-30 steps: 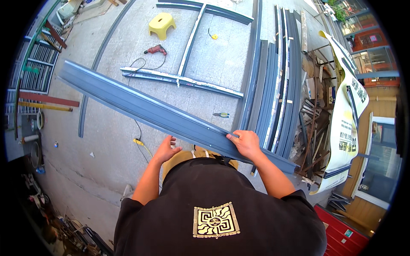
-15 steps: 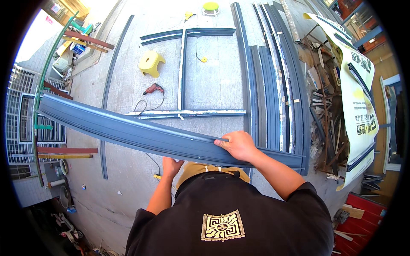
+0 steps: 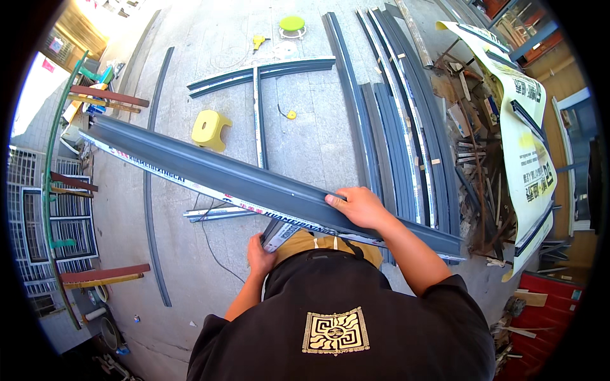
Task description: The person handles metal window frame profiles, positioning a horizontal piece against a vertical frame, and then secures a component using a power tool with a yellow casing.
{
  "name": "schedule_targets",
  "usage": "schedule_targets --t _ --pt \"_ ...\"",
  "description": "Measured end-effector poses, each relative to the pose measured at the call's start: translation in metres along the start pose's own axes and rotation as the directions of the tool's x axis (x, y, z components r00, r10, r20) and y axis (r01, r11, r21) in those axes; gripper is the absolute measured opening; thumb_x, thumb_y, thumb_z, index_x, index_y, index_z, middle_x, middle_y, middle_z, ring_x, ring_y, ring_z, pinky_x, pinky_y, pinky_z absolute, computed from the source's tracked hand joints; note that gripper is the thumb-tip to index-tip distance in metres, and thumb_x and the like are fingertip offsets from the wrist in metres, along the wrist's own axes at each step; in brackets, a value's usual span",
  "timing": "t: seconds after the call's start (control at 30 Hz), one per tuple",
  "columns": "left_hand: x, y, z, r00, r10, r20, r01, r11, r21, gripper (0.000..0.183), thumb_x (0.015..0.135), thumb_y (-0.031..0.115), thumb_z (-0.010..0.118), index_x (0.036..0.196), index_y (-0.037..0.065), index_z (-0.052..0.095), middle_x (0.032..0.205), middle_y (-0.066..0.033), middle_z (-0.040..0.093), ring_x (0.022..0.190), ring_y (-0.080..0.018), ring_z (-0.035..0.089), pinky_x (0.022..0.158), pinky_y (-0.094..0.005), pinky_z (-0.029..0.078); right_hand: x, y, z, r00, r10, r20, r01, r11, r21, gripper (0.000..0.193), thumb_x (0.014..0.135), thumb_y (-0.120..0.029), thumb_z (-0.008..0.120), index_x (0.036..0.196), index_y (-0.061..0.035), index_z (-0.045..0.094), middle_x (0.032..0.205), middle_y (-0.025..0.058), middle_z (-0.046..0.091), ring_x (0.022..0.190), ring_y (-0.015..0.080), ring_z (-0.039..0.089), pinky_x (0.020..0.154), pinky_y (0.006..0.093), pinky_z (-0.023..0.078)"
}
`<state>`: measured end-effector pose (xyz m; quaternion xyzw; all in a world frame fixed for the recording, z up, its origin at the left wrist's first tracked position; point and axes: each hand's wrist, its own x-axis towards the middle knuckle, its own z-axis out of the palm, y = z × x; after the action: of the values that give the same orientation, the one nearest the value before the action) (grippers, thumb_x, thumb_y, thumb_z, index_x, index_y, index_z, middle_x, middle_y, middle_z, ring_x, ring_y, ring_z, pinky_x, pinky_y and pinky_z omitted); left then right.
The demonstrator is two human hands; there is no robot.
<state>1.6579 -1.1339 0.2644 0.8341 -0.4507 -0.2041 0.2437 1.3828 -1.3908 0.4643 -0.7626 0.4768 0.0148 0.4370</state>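
A long dark grey metal profile (image 3: 241, 181) with a white printed film strip along its near edge slants across in front of me, its far-left end raised toward the green railing. My right hand (image 3: 359, 207) is closed on it right of the middle, thumb on top and fingers mostly hidden beneath. Lower and closer to my waist, my left hand (image 3: 259, 255) grips a shorter grey profile piece (image 3: 279, 236) with white film. That piece's upper end meets the underside of the long profile; whether they are joined I cannot tell. Beyond lies an upright profile (image 3: 258, 120) on the floor.
A yellow stool (image 3: 208, 130), a yellow tape measure (image 3: 291, 115), a yellow power tool (image 3: 259, 42) and a green-topped stool (image 3: 292, 24) stand or lie ahead. Several long profiles (image 3: 394, 127) line the right, beside scrap wood (image 3: 483, 165). A green railing (image 3: 49, 190) rises at left.
The long profile has rolled, so its white film edge now shows. My left hand has come into fuller view with the shorter piece. The red drill is now hidden behind the profile.
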Motion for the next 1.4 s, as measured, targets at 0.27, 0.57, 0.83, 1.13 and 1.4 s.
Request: schedule_targets --t 0.27,0.57,0.83,1.13,1.4 --pt "-0.008 0.024 -0.005 0.996 0.004 0.089 -0.002 1.000 -0.027 0.064 0.067 0.020 0.088 0.122 -0.001 0.063 0.115 -0.0202 0.065 0.111 -0.0395 0.063 0.098 -0.0462 0.051 -0.016 0.029 -0.016 0.997 -0.016 -0.073 0.022 0.996 0.090 0.051 0.103 -0.053 0.057 0.107 -0.0039 0.072 0.100 0.0226 0.074 0.097 0.0417 0.071 0.085 0.0483 0.054" --pt "-0.045 0.026 -0.011 0.998 -0.059 0.016 0.060 0.995 -0.085 0.056 0.070 0.021 0.090 0.115 0.001 0.066 0.110 -0.0190 0.066 0.106 -0.0375 0.065 0.094 -0.0450 0.052 0.001 0.050 -0.012 0.998 -0.027 0.062 0.020 0.994 0.111 0.051 0.101 -0.051 0.061 0.117 -0.0033 0.074 0.107 0.0236 0.074 0.104 0.0398 0.071 0.092 0.0462 0.053" --pt "-0.086 0.020 0.009 0.956 -0.294 -0.010 0.292 0.951 -0.103 0.059 0.068 0.021 0.091 0.117 0.001 0.066 0.112 -0.0182 0.065 0.108 -0.0373 0.065 0.095 -0.0442 0.053 0.034 0.052 0.005 0.984 -0.057 0.166 0.053 0.998 0.029 0.054 0.100 -0.053 0.062 0.124 -0.0047 0.071 0.113 0.0236 0.074 0.109 0.0397 0.070 0.096 0.0458 0.053" --pt "-0.083 0.050 0.011 0.913 -0.407 0.010 0.404 0.904 -0.141 0.064 0.068 0.027 0.092 0.120 -0.002 0.066 0.113 -0.0215 0.066 0.108 -0.0379 0.066 0.096 -0.0441 0.052 0.055 0.026 -0.046 0.981 -0.149 0.126 0.147 0.989 0.030 0.052 0.105 -0.049 0.053 0.127 -0.0051 0.068 0.118 0.0217 0.073 0.111 0.0387 0.069 0.097 0.0453 0.052" --pt "-0.040 0.036 -0.009 0.869 -0.477 0.130 0.493 0.855 -0.159 0.069 0.068 0.035 0.093 0.120 -0.003 0.068 0.116 -0.0245 0.068 0.109 -0.0381 0.067 0.097 -0.0440 0.052 0.048 -0.009 -0.059 0.936 -0.343 -0.073 0.318 0.918 -0.239 0.055 0.096 -0.043 0.069 0.134 -0.0045 0.063 0.118 0.0191 0.070 0.110 0.0399 0.067 0.094 0.0482 0.053"
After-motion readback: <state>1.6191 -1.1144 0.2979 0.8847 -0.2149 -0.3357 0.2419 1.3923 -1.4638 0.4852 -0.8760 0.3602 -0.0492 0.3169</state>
